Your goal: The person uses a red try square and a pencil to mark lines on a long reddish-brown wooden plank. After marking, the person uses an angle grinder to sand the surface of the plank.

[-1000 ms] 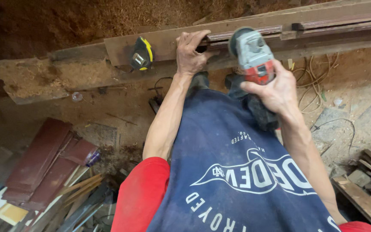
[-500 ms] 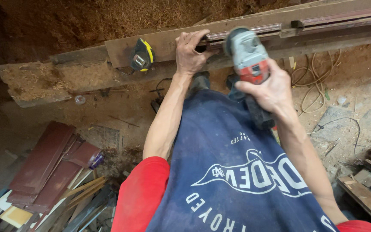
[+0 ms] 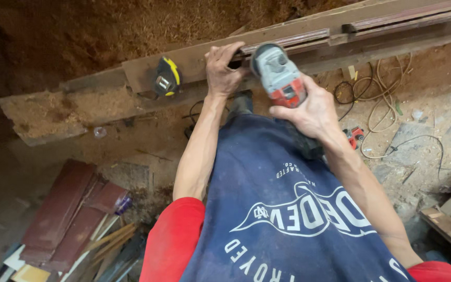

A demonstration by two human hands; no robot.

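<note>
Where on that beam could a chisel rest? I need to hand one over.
Free: the beam right of the grinder, and the sawdust-covered ledge left of the tape measure. Crowded: between tape, left hand and right hand.

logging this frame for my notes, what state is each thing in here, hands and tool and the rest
left hand: pressed on the long brown wooden beam, grip closed over its edge
right hand: grip shut on the grey and red power tool
grey and red power tool: head against the beam
black and yellow tape measure: resting on the beam, untouched
tan cables: loose on the floor
</note>
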